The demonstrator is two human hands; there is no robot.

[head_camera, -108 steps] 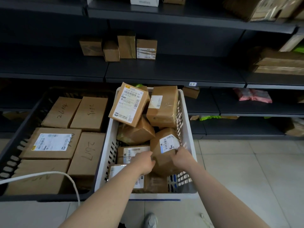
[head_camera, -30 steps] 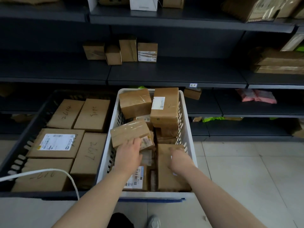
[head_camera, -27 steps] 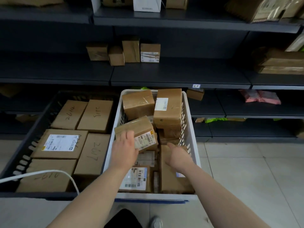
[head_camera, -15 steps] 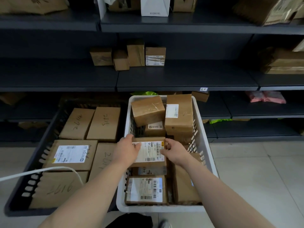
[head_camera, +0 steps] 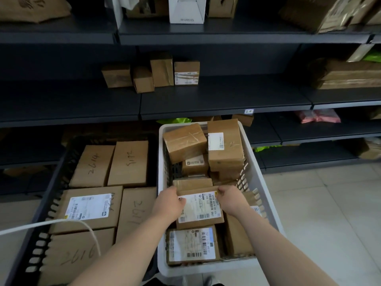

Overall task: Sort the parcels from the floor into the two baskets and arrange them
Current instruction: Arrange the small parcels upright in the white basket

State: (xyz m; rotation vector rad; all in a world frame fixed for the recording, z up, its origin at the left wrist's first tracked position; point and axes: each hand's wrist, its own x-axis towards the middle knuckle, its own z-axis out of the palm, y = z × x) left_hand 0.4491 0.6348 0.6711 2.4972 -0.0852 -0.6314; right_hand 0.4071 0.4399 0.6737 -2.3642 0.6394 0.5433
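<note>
This is a parcel storeroom or courier pickup point. Tiers of dark metal shelves (head_camera: 224, 96) line the wall, stocked with taped brown cartons (head_camera: 186, 73), a pink mailer bag (head_camera: 317, 116) and green bags (head_camera: 175, 121); a small tag (head_camera: 248, 111) marks one shelf edge. On the pale tiled floor (head_camera: 329, 203) stand a black basket (head_camera: 44, 226) and a white basket (head_camera: 206, 269), packed with parcels (head_camera: 127, 162) bearing barcode shipping labels (head_camera: 88, 206) and handwritten numbers (head_camera: 93, 164).

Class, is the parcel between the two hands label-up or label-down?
Label-up: the parcel shows its white barcode label upward; the left hand and right hand hold its edges.
</note>
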